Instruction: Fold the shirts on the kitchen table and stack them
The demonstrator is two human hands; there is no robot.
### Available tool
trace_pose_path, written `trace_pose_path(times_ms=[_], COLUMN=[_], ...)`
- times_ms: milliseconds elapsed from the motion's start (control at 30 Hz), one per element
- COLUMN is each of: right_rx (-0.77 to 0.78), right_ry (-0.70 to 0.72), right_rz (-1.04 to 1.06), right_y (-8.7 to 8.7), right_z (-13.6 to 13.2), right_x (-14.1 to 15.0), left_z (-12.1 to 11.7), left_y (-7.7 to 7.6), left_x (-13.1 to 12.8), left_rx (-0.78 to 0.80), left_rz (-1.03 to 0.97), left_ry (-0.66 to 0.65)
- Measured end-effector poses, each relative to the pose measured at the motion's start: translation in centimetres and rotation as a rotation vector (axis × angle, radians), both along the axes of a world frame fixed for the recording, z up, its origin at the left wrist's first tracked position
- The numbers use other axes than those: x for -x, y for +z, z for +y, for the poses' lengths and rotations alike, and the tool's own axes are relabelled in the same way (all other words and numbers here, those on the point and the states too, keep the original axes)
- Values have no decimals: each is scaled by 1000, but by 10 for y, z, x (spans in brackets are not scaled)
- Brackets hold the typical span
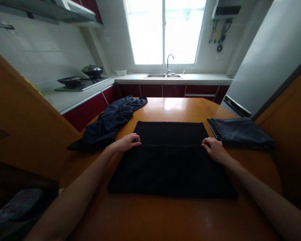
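Note:
A black garment (170,160) lies flat on the round orange wooden table (180,107), with a fold line running across it at hand height. My left hand (127,142) pinches the garment's left edge at that fold, fingers curled. On the opposite edge, my right hand (214,149) grips the cloth the same way. Both forearms reach in from the near side of the table.
A crumpled dark blue garment (110,122) lies at the table's left rim. A folded dark grey garment (240,133) sits at the right. Beyond are a counter with a sink (163,76), a stove with pans (80,80), and a fridge (266,63) at right.

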State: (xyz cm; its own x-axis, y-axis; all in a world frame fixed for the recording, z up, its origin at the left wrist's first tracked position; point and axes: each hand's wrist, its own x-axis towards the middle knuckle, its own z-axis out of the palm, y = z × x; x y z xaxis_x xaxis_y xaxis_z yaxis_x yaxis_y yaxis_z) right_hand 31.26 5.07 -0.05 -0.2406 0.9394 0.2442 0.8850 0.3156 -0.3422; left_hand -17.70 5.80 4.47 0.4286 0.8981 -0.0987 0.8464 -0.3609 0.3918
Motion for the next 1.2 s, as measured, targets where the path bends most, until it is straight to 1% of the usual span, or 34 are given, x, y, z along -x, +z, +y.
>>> trace_pose_path(times_ms=[33,100,167,200,267,333,367,467,533,633,767,933,1200], right_rx=[-4,-39,-85,-94,-75,-44,-44,-54,-29,30,110,157,125], right_ry=[-11,-26,-11,22,135,270,338,488,514,425,279,214,56], right_rz=[-10,-7,23,44,87,114,111,29,-43,-106,-121,-127,-211], right_y=[1,5,13,19,29,35,35,27,17,5,0,0,-10], right_z=[-1,-4,-11,-16,-28,-42,-49,-63,-65,-61,-51,-40,-21], right_x=[1,5,15,23,44,68,81,106,111,107,97,89,69], left_z=[-2,-10,-22,-30,-44,-55,-58,-62,-61,-60,-56,-41,-23], left_y=[2,7,12,14,13,7,2,-13,-19,-21,-18,-19,-27], left_x=[-3,-13,-32,-44,-69,-89,-96,-104,-103,-101,-98,-80,-57], left_rx=[-32,-147,-272,-312,-309,-253,-226,-179,-174,-175,-127,-40,-95], left_rz=[38,94,98,86,74,87,96,116,119,117,123,174,255], left_ry=[17,33,-14,-67,-209,-328,-365,-396,-390,-384,-347,-195,-35])
